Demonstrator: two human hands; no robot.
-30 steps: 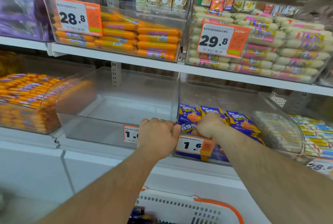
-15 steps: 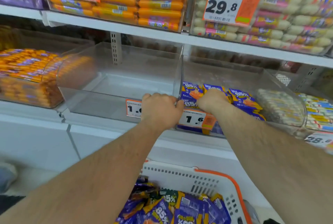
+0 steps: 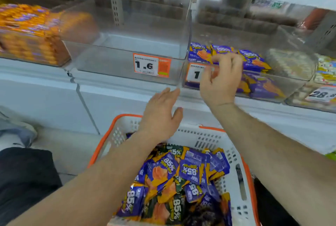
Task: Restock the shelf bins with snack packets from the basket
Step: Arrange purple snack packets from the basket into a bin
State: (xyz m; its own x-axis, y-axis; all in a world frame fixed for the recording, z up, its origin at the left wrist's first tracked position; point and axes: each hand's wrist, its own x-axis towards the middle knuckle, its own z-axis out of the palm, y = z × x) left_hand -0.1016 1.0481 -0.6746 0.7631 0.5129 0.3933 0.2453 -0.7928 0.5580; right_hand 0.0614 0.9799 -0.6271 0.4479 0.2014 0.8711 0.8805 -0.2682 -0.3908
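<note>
Both hands are hanging empty above the basket (image 3: 241, 185), left hand (image 3: 161, 116) flat-fingered, right hand (image 3: 221, 80) loosely curled, while the snack packets (image 3: 181, 180) are lying heaped inside it, looking light, crinkly and slippery, likely best pinched at an edge.

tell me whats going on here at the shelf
A person is restocking clear shelf bins from a basket full of purple and orange snack packets. Both hands hold nothing: the left hand hangs flat over the basket, the right hand is raised at the front of the right bin, which already holds some packets. The middle bin, tagged 1.6, looks empty.
</note>
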